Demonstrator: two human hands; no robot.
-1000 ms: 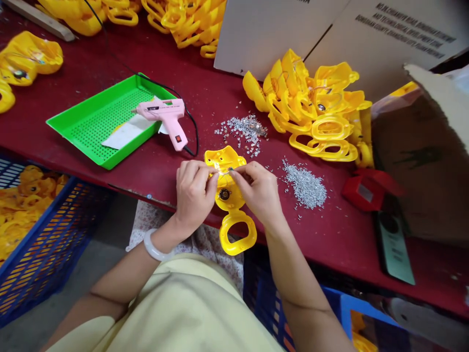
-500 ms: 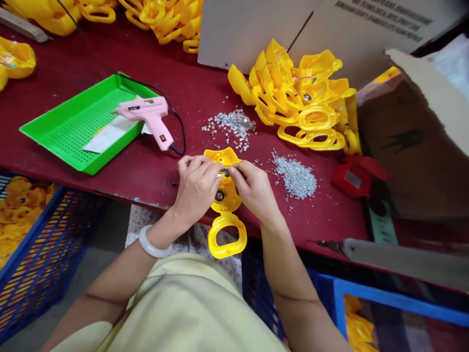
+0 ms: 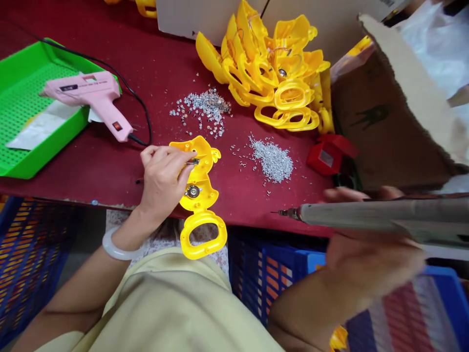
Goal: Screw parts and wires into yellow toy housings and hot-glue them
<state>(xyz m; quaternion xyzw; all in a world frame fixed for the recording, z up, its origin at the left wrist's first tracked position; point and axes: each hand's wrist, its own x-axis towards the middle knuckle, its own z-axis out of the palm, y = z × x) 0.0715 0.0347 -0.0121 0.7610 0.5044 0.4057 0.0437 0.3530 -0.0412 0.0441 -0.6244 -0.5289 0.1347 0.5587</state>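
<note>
My left hand (image 3: 163, 178), a white bangle on its wrist, pinches a small dark part with metal on it (image 3: 194, 161) against the upper half of a yellow plastic shell (image 3: 205, 198). A round metal piece (image 3: 193, 191) sits in the shell's lower half, and an oval handle loop (image 3: 204, 234) hangs over the table edge. Off to the right, my right hand (image 3: 377, 254), smeared by motion, is wrapped round a grey electric screwdriver (image 3: 351, 215). The screwdriver lies level, its thin bit pointing left towards the shell.
Loose screws (image 3: 273, 159) and small silvery pieces (image 3: 207, 107) lie in heaps on the red table (image 3: 242, 200). Yellow shells (image 3: 271, 73) are piled behind. A pink glue gun (image 3: 88, 98) rests on a green tray (image 3: 68, 142). A red box (image 3: 326, 156) stands by a carton (image 3: 381, 146).
My right hand has left the small part and moved right, taking hold of the screwdriver. The left hand stays at the shell. The whole view has shifted to the right.
</note>
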